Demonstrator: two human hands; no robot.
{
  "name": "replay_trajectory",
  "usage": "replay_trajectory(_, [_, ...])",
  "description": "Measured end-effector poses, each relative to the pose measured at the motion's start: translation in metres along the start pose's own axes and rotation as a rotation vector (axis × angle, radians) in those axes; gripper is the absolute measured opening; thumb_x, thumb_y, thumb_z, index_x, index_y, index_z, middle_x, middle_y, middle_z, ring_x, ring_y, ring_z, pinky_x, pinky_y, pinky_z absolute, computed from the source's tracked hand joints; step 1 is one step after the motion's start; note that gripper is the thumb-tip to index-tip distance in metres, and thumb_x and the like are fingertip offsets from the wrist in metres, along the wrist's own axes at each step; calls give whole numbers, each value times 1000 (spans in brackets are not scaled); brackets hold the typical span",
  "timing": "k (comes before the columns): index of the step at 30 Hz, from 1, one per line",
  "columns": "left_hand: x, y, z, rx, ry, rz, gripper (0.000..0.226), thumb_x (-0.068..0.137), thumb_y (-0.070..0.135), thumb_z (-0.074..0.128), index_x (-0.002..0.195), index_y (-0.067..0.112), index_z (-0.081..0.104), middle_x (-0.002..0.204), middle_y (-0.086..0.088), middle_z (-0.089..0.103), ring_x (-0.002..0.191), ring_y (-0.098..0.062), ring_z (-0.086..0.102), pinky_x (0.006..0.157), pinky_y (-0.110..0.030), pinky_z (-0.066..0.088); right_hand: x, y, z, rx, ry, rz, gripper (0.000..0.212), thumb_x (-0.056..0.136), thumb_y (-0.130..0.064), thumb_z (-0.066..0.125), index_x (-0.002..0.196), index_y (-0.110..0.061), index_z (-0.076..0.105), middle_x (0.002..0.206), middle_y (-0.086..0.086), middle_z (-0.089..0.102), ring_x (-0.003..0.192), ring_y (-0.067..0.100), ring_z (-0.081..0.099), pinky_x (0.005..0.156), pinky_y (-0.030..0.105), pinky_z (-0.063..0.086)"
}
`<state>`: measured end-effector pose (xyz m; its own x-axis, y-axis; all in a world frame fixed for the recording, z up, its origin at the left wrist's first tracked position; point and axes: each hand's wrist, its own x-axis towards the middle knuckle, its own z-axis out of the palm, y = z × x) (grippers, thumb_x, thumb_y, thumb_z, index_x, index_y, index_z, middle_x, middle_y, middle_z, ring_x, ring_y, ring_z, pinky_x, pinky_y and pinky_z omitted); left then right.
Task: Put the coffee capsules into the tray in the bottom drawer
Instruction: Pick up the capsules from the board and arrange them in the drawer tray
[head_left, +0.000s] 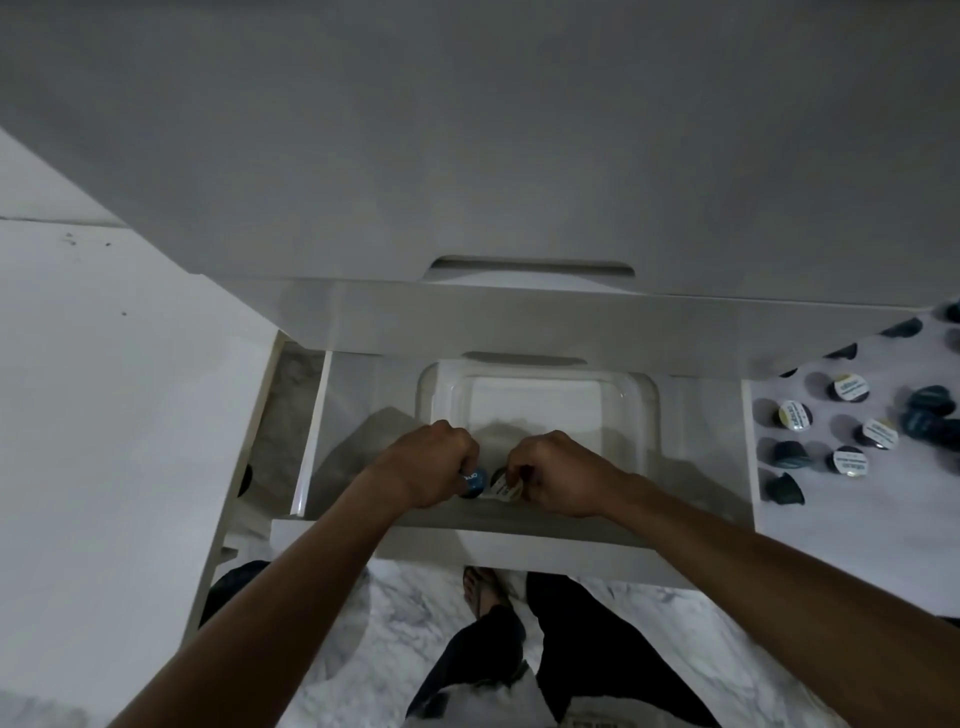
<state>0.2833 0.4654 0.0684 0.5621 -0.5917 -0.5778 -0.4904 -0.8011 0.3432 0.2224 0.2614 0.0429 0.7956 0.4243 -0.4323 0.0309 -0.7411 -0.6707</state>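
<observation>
The bottom drawer of a white cabinet stands pulled out below me. A clear plastic tray sits inside it. Both my hands hang over the tray's near edge. My left hand grips a blue capsule with its fingers curled round it. My right hand grips a dark capsule with a pale lid. The two capsules are close together between my hands. Several more dark and blue capsules lie scattered on the white floor to the right of the drawer.
The closed upper drawer fronts rise above the open drawer. My legs and a sandalled foot stand on the marbled floor just in front of the drawer front. A white wall or panel fills the left.
</observation>
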Motion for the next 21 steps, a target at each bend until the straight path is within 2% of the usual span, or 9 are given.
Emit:
replay_trajectory(3, [1, 0, 1, 42, -1, 13, 9, 85, 13, 65, 91, 19, 63, 100, -6, 65, 92, -22, 62, 78, -35, 52, 1, -3, 1, 15, -5, 4, 28, 76, 5, 61, 98, -10, 70, 99, 7, 68, 84, 15, 60, 72, 26, 50])
replay_trajectory(6, [-1, 1, 1, 80, 5, 15, 9, 87, 16, 63, 95, 19, 61, 102, -7, 63, 94, -24, 61, 80, -35, 51, 3, -6, 3, 26, -3, 19, 29, 75, 6, 61, 96, -11, 70, 97, 8, 69, 85, 19, 63, 74, 33, 54])
replay_trajectory(10, [-6, 3, -1, 84, 23, 17, 12, 88, 18, 64, 100, 19, 61, 106, -9, 61, 96, -25, 60, 81, -35, 51, 3, -7, 3, 15, 16, 50, 26, 77, 5, 61, 93, -14, 70, 93, 7, 69, 80, 18, 62, 66, 26, 51])
replay_trajectory(13, [-12, 3, -4, 54, 60, 32, 17, 88, 24, 66, 103, 20, 62, 108, -7, 63, 97, -23, 61, 83, -37, 52, -2, -7, 2, 27, 54, 77, 27, 78, 3, 65, 92, -20, 69, 93, 4, 69, 79, 16, 64, 68, 28, 55])
replay_trajectory(15, [-17, 5, -9, 27, 106, 37, 24, 88, 30, 66, 110, 23, 61, 112, -4, 63, 99, -21, 60, 85, -38, 52, -9, -7, -1, 73, 118, 113, 28, 79, 0, 68, 94, -24, 68, 93, 2, 68, 79, 12, 65, 70, 29, 57])
replay_trajectory(17, [-23, 7, -14, -1, 170, 50, 31, 86, 33, 67, 115, 24, 60, 115, -2, 64, 103, -20, 60, 88, -39, 51, -20, -9, -6, 131, 216, 144, 31, 80, -6, 72, 105, -24, 67, 101, -1, 67, 84, 9, 65, 71, 25, 57])
replay_trajectory(21, [-29, 17, -23, -146, 299, 104, 35, 84, 36, 69, 117, 25, 62, 112, 0, 69, 102, -14, 63, 85, -38, 54, -52, -21, -15, 323, 473, 192, 48, 78, -17, 80, 123, -21, 63, 109, -3, 66, 89, 5, 64, 73, 22, 57])
